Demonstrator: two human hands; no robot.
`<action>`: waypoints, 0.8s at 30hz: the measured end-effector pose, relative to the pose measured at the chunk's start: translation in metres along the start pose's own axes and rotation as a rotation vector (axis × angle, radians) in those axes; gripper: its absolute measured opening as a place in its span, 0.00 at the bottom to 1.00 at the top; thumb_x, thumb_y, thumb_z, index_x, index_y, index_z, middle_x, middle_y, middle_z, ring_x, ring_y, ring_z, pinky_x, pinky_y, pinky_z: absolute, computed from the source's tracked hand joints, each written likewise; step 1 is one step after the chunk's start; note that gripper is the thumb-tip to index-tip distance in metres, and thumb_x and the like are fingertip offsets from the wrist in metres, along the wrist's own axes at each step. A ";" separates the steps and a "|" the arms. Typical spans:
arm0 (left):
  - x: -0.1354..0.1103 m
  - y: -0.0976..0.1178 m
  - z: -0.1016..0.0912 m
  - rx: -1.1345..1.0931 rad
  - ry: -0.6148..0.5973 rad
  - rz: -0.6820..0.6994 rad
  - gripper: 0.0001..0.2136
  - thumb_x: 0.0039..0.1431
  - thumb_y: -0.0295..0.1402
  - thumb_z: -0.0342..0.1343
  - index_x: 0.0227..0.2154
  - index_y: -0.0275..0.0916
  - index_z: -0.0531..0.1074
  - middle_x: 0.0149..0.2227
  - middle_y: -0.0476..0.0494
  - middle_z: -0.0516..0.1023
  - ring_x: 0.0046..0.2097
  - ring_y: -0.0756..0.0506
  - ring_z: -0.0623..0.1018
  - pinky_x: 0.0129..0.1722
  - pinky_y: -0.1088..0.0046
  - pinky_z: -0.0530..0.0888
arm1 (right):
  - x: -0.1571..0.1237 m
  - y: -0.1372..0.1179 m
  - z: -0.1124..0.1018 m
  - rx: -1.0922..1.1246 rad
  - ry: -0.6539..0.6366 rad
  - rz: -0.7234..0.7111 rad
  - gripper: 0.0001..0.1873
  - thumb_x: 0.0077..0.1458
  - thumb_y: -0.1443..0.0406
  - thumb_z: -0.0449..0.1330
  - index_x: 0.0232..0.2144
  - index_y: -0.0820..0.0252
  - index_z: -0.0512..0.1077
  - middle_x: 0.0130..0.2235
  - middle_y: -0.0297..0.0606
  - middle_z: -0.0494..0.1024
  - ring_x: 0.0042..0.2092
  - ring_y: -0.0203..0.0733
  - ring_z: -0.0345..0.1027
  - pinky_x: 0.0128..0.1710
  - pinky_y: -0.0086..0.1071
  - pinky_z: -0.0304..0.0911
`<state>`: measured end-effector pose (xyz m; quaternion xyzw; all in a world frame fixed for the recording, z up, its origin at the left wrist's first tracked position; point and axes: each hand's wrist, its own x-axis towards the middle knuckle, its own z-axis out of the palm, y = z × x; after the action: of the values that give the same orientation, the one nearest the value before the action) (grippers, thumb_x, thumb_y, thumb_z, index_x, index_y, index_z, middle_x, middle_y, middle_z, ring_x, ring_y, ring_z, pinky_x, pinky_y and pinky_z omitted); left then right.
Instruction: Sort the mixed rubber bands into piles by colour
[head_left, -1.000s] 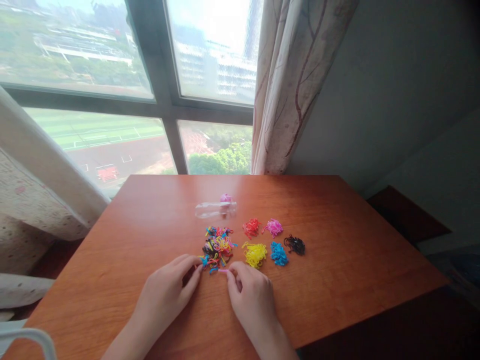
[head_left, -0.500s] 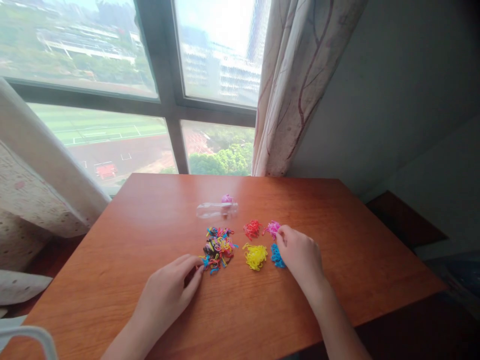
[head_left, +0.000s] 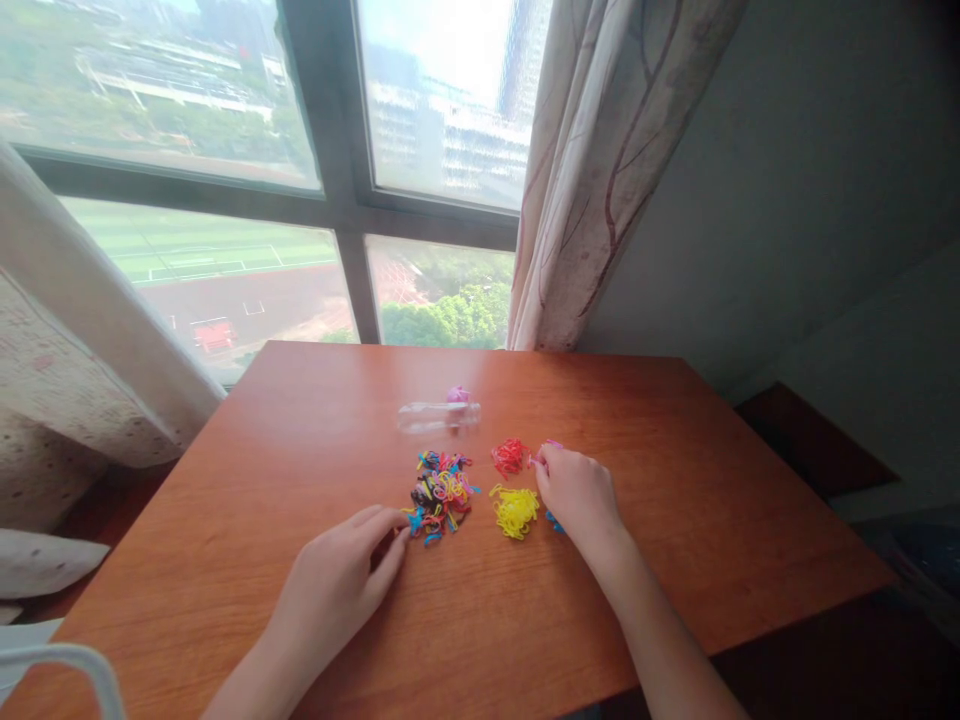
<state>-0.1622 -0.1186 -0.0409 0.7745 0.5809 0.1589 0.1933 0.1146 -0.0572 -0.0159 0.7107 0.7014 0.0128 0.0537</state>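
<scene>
Small loops that look like rubber bands lie in piles on the wooden table. My left hand (head_left: 341, 565) rests curled at the near left edge of the mixed multicoloured pile (head_left: 442, 492). Its thumb and index tips nearly meet there; whatever they pinch is too small to tell. Over the pink bands (head_left: 554, 443) is my right hand (head_left: 577, 490), fingers pinched together and tips hidden among them. It covers most of the pink pile and much of the blue bands (head_left: 553, 522). Left of it lie the red pile (head_left: 510, 457) and, nearer me, the yellow pile (head_left: 514, 512).
Behind the piles lies a clear plastic container (head_left: 435, 416), with a pink-purple object (head_left: 458, 395) beside it. The window (head_left: 349, 200) and curtain (head_left: 585, 180) stand past the table's far edge. A white curved bar (head_left: 75, 655) shows at the lower left.
My right hand has shifted left and a little away from me, covering more of the pink and blue piles. My left hand stays in place. The view has tilted slightly.
</scene>
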 end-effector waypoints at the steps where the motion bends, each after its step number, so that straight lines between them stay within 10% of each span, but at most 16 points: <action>1: 0.000 0.000 0.000 -0.001 0.004 0.001 0.11 0.65 0.37 0.45 0.34 0.43 0.73 0.30 0.49 0.77 0.32 0.47 0.76 0.31 0.75 0.66 | 0.000 0.000 0.000 0.006 0.000 0.000 0.10 0.65 0.61 0.53 0.36 0.53 0.73 0.34 0.37 0.80 0.36 0.43 0.75 0.30 0.28 0.57; 24: 0.000 0.002 -0.002 -0.009 0.016 0.003 0.11 0.64 0.37 0.47 0.35 0.44 0.75 0.32 0.48 0.78 0.34 0.47 0.78 0.30 0.75 0.68 | -0.006 0.010 -0.004 0.085 0.038 0.034 0.09 0.64 0.60 0.54 0.39 0.51 0.75 0.34 0.36 0.80 0.34 0.40 0.74 0.29 0.28 0.52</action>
<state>-0.1617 -0.1184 -0.0383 0.7733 0.5805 0.1680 0.1917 0.1244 -0.0628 -0.0109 0.7237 0.6900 -0.0026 0.0101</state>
